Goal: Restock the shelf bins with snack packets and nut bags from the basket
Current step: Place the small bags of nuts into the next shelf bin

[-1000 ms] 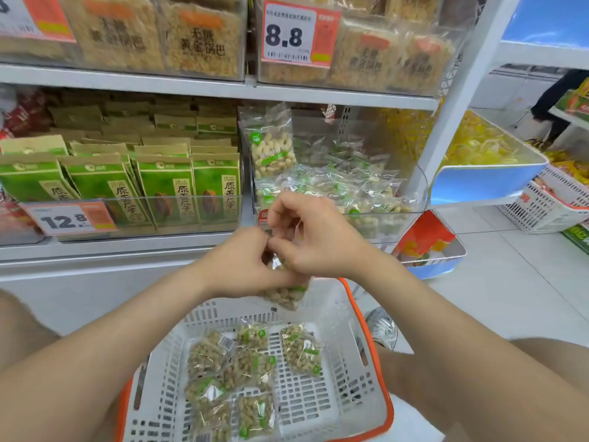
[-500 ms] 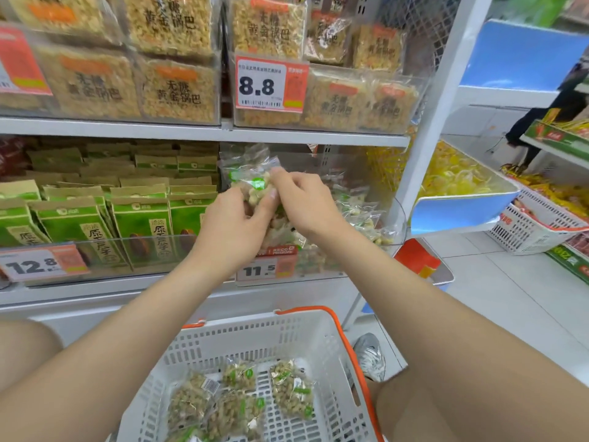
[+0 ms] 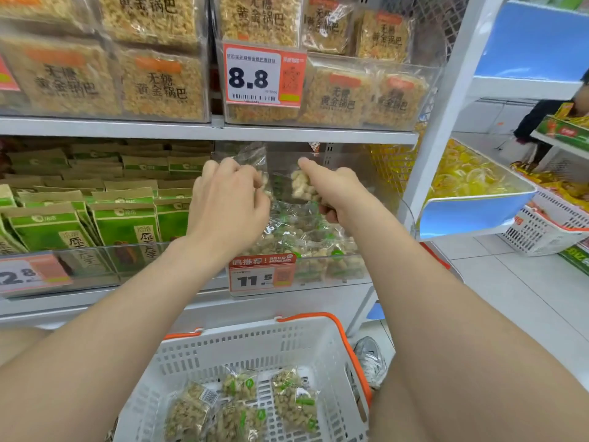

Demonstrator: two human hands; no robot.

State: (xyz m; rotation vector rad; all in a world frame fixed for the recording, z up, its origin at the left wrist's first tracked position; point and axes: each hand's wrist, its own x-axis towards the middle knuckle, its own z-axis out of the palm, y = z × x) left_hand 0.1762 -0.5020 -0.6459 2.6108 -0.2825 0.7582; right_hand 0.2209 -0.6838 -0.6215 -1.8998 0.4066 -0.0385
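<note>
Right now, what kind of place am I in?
Probably a grocery or snack shop: price tags on shelves packed with snack packets, and a shopping basket holding nut bags.

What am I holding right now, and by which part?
A clear nut bag: the left hand pinches its left edge, the right hand grips its lower right. Whether it is two bags cannot be told.

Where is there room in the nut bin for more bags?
Bare room shows at the back right of the nut bin, between the right hand and the bin's right wall. The front, behind the 11.5 price tag, is heaped with nut bags. The green packets on the left are packed tight.
</note>
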